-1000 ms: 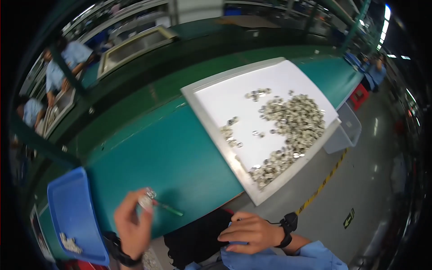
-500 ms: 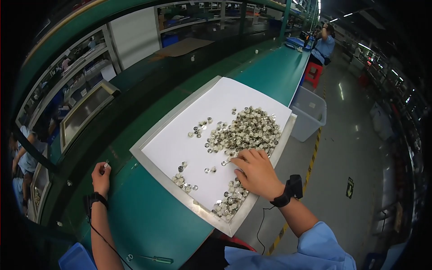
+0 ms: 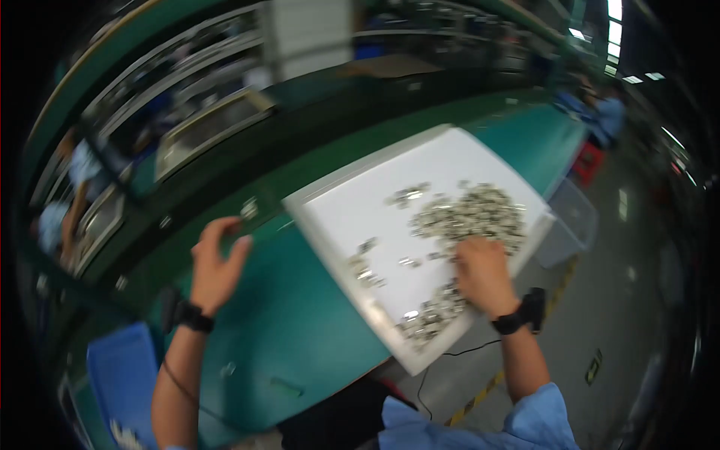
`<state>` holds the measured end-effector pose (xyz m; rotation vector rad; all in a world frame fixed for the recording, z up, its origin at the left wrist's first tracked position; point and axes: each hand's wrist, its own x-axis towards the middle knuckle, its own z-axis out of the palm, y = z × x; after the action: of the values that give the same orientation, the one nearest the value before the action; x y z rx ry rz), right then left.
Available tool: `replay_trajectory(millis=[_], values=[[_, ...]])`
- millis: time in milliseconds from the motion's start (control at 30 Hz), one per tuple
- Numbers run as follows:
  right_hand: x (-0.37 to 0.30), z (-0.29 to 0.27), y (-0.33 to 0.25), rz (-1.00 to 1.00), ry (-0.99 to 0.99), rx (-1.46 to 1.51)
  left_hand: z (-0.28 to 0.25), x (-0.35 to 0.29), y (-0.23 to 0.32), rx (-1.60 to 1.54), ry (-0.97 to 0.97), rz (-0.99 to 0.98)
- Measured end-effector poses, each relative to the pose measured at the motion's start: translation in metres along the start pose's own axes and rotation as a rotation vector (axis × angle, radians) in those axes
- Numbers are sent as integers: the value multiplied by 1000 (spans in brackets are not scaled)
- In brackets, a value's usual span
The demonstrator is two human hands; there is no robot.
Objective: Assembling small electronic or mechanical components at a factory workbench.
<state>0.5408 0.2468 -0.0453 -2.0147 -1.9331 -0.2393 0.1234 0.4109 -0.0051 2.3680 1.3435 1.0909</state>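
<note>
Shows a blurred green handle (image 3: 286, 388) lying on the teal bench (image 3: 315, 315). At right, has a translucent bin (image 3: 570, 234) beside the bench, plus a red stool (image 3: 587, 163) near a person in light blue (image 3: 610, 118). Includes yellow-and-black tape (image 3: 474, 400) along the grey floor (image 3: 622, 285). At upper left, reveals blurred co-workers (image 3: 86, 163) and a pale-framed panel (image 3: 214, 135).

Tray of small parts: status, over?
Left hand open. Right hand at parts pile in tray, grip hidden. Green tool on table, apart from both hands.
</note>
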Motion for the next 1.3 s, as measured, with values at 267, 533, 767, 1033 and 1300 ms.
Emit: replay_trajectory(millis=[267, 533, 767, 1033, 1300], values=[[7, 5, 14, -141, 215, 5, -84, -141, 114, -119, -360, 123], [-12, -24, -105, -172, 127, 748, -72, -240, 116, -738, -197, -296], [-90, -6, -312, -441, 71, 1425, -58, -275, 127, -1335, 255, -588], [-112, 28, -372, -543, -55, 1604, -68, -315, 106, -1173, 724, -497], [-97, 32, -369, -529, -157, 1562, -67, -311, 89, -1212, 612, -458]])
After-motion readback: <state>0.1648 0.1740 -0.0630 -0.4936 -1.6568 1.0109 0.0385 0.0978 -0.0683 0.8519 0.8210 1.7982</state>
